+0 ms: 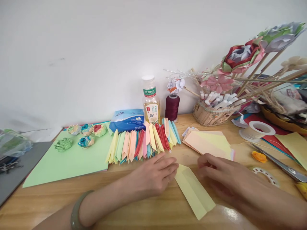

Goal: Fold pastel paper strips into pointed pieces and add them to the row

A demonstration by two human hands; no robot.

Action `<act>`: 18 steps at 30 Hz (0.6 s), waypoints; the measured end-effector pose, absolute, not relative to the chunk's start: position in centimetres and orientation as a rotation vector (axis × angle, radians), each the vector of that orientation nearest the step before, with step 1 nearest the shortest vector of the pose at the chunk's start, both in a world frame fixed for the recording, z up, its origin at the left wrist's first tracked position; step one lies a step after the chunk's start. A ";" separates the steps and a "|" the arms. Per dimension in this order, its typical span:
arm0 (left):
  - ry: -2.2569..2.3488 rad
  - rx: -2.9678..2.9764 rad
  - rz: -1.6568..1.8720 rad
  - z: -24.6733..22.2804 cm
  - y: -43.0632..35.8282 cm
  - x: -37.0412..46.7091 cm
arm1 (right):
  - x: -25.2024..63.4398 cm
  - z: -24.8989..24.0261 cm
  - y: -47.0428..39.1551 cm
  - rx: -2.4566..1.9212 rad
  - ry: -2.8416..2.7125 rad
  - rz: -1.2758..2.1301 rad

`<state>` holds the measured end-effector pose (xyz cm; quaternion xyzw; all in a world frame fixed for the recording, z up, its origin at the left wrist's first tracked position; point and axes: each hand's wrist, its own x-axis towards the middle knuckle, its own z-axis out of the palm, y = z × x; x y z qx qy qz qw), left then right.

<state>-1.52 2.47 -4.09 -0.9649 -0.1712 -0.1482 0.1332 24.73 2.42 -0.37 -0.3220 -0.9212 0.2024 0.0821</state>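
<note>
Backed by a pale, faintly scuffed wall [96, 64], a wooden bench [131, 212] is seen with its grain running across. On it, between the two hands, a yellow paper strip [193, 193] is laid at a slant, marked by a lengthwise crease. Its far end is met by the fingertips of the left hand [157, 175], whose fingers are laid close together; whether the paper is pinched or merely pressed down cannot be told. The right hand [223, 174] is half curled just beside the strip, apparently apart from it, with nothing seen in its grip; how far thumb and fingers are parted cannot be told.

Should the strip be steadied only at that far end, its near end could be swung round by a sideways push, and a crooked crease could be left. By uneven pressure, the edges might be misaligned. The row of folded paper pieces [141, 140] is set close behind the left hand and could be scattered by a stray knuckle. By a wide sweep of the right hand, the scissors [289, 171] or the orange paper flower [259, 156] might be nudged, and the loose stack of paper [206, 142] could be spread if brushed.
</note>
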 end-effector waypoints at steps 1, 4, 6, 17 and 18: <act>-0.495 -2.797 -0.433 -4.1 2.5 -1.6 | 24.6 -0.1 2.3 -0.976 -2.763 0.685; -0.512 -2.759 -0.474 -4.0 2.5 -1.6 | 24.0 -0.3 1.9 -0.932 -2.799 0.763; -0.538 -2.722 -0.548 -3.6 2.3 -1.4 | 23.6 -1.2 1.7 -0.940 -2.773 0.652; -0.579 -2.780 -0.560 -4.3 -0.6 -0.3 | 22.6 -2.6 1.3 -0.832 -2.696 0.297; -0.593 -2.768 -0.561 -4.4 -0.7 -0.3 | 22.6 -2.5 1.3 -0.809 -2.701 0.305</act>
